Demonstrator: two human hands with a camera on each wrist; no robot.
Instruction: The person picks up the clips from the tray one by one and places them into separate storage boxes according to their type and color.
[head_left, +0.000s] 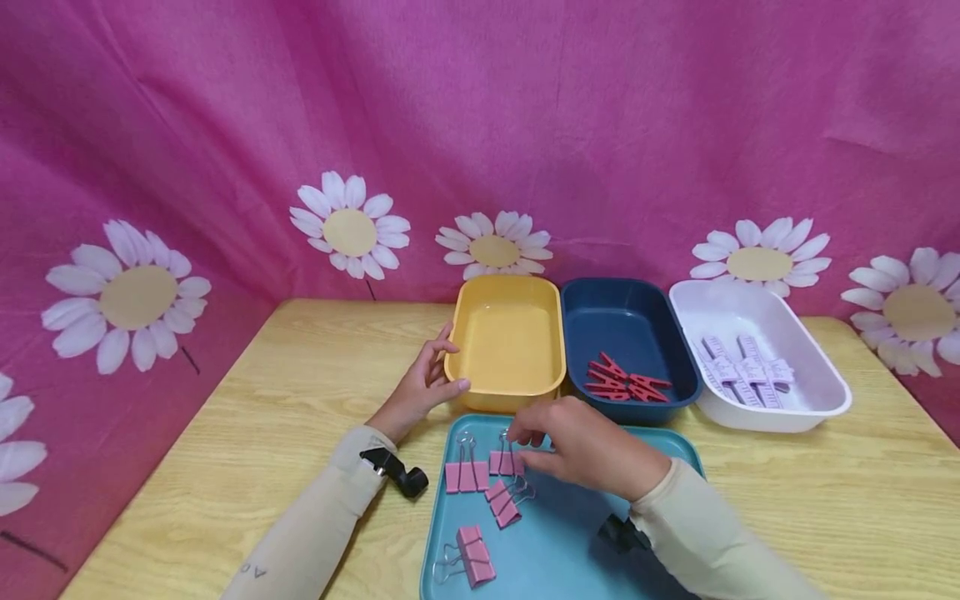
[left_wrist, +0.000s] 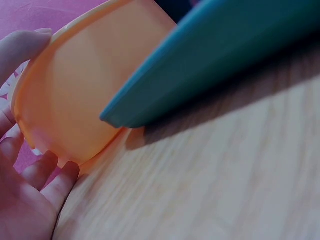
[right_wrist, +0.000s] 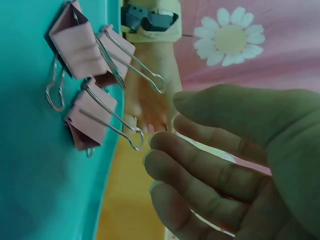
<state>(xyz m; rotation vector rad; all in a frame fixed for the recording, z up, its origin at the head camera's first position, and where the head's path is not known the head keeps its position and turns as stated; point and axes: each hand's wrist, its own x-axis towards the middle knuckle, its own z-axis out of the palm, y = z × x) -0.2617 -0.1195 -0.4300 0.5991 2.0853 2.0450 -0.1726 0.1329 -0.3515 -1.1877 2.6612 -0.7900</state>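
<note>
My left hand [head_left: 423, 385] rests against the front left corner of a yellow bin [head_left: 506, 390], thumb at the rim and fingers spread along its outer side. In the left wrist view, the bin [left_wrist: 75, 95] looks orange beside the fingers. Over a teal tray [head_left: 570, 533], my right hand [head_left: 588, 446] hovers with thumb and fingers parted, holding nothing. Nearest to it is a pink binder clip [head_left: 507, 463], whose wire handles [right_wrist: 117, 122] point toward the fingertips in the right wrist view. Several pink binder clips, including one lower down [head_left: 476, 557], lie on the tray's left part.
Right of the yellow bin stands a navy bin [head_left: 618, 304] with red clothespins [head_left: 626, 383] inside. Beyond it, a white bin [head_left: 825, 408] contains pale lilac clips [head_left: 746, 371]. A pink floral curtain [head_left: 570, 125] hangs behind the wooden table [head_left: 262, 433].
</note>
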